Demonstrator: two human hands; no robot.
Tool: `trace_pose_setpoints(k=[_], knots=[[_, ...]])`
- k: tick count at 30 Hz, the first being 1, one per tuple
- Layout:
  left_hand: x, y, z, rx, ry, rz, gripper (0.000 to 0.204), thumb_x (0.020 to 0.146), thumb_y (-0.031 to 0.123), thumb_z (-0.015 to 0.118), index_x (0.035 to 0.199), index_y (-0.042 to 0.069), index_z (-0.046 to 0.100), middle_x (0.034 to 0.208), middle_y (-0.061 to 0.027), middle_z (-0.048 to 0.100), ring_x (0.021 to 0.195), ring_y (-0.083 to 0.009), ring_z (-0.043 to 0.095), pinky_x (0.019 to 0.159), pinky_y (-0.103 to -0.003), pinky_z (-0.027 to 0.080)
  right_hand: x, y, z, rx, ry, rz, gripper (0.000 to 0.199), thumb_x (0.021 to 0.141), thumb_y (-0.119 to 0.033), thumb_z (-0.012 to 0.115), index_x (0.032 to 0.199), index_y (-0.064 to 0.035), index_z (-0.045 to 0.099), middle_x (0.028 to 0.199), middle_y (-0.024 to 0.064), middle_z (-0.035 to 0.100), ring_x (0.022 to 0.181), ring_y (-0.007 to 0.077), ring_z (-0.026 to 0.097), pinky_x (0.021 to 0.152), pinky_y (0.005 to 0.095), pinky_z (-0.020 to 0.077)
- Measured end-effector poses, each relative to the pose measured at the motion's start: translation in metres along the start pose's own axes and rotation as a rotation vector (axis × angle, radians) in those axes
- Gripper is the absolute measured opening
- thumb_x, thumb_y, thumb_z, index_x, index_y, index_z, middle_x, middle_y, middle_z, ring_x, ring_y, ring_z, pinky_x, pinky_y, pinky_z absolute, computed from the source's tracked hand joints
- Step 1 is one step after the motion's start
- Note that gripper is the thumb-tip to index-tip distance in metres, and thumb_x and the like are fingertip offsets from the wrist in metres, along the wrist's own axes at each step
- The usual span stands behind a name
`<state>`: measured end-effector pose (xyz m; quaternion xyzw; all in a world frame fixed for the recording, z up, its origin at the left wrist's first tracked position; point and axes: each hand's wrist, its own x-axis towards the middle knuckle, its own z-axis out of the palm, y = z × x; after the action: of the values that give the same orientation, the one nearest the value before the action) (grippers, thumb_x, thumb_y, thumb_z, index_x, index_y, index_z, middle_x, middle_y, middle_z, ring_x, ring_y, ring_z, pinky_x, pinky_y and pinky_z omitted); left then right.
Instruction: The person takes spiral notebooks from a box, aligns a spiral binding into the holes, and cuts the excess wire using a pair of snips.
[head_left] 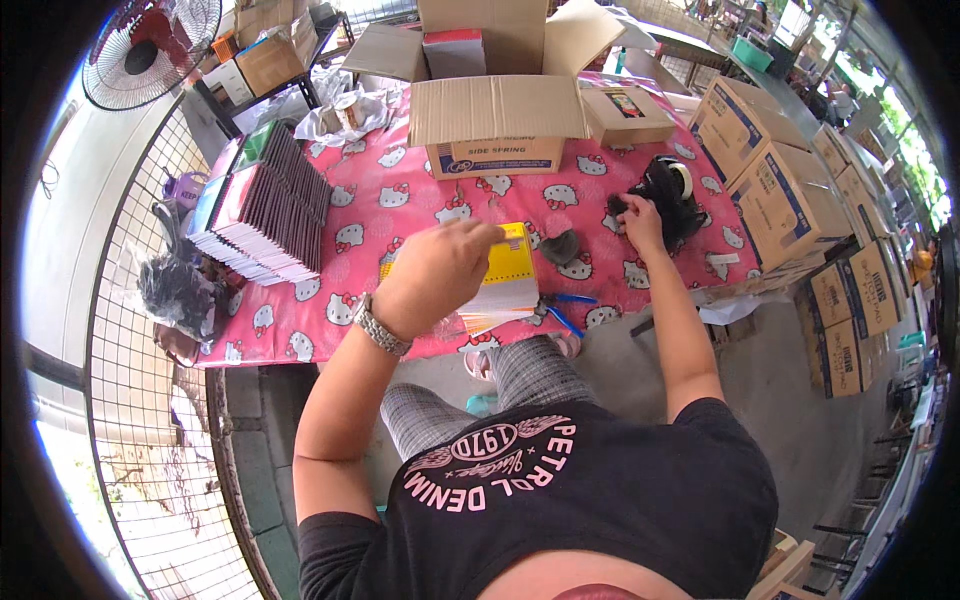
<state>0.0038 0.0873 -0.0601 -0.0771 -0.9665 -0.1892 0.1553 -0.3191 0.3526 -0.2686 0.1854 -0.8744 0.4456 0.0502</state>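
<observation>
- Head view looks down on a person seated at a desk (400, 190) covered with a pink cartoon-cat cloth.
- Left hand (440, 268) is raised over the near edge of the desk, fingers curled shut around the top of a yellow booklet (512, 262); a metal watch (381, 326) sits on that wrist.
- That yellow booklet lies on top of a small pile of booklets (500, 310) at the desk's near edge, just in front of the person.
- Right hand (640, 218) reaches further out, fingers bent and resting against a black bundle (672, 195) on the right side of the desk; whether it actually grips it I cannot tell.
- Blue-handled scissors (562, 308) lie just right of the pile, between the two hands.
- A small dark lump (562, 247) sits near the booklet's far corner.
- A large stack of dark-edged books (275, 205) fans out on the left of the desk.
- An open cardboard box (495, 110) stands at the far side, with more cartons (790, 200) stacked on the floor to the right.
</observation>
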Motion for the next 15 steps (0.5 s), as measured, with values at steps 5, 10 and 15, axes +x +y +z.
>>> trace_pose_setpoints(k=[5, 10, 15], knots=[[0.010, -0.006, 0.018, 0.270, 0.226, -0.056, 0.018, 0.089, 0.021, 0.059, 0.101, 0.008, 0.057, 0.092, -0.0108, 0.065, 0.088, -0.0305, 0.063, 0.086, -0.045, 0.045, -0.056, -0.172, -0.011, 0.523, -0.202, -0.415, 0.034, 0.088, -0.006, 0.057, 0.122, -0.0088, 0.065, 0.114, 0.0076, 0.062, 0.096, 0.0193, 0.061, 0.083, 0.0308, 0.0509], [0.028, 0.001, 0.042, 0.419, 0.455, -0.108, 0.029, 0.086, 0.036, 0.067, 0.090, 0.009, 0.057, 0.085, -0.0087, 0.064, 0.087, -0.0280, 0.061, 0.093, -0.048, 0.038, -0.083, -0.228, -0.018, 0.331, -0.204, -0.639, 0.025, 0.088, -0.010, 0.068, 0.113, -0.0065, 0.068, 0.105, 0.0087, 0.062, 0.095, 0.0225, 0.060, 0.083, 0.0330, 0.0504], [0.032, -0.002, 0.047, 0.369, 0.516, -0.102, 0.026, 0.085, 0.033, 0.067, 0.085, 0.009, 0.056, 0.082, -0.0084, 0.064, 0.083, -0.0289, 0.061, 0.093, -0.050, 0.038, -0.087, -0.245, -0.018, 0.249, -0.037, -0.782, 0.024, 0.083, -0.001, 0.069, 0.107, -0.0048, 0.068, 0.097, 0.0100, 0.061, 0.095, 0.0259, 0.061, 0.082, 0.0350, 0.0508]])
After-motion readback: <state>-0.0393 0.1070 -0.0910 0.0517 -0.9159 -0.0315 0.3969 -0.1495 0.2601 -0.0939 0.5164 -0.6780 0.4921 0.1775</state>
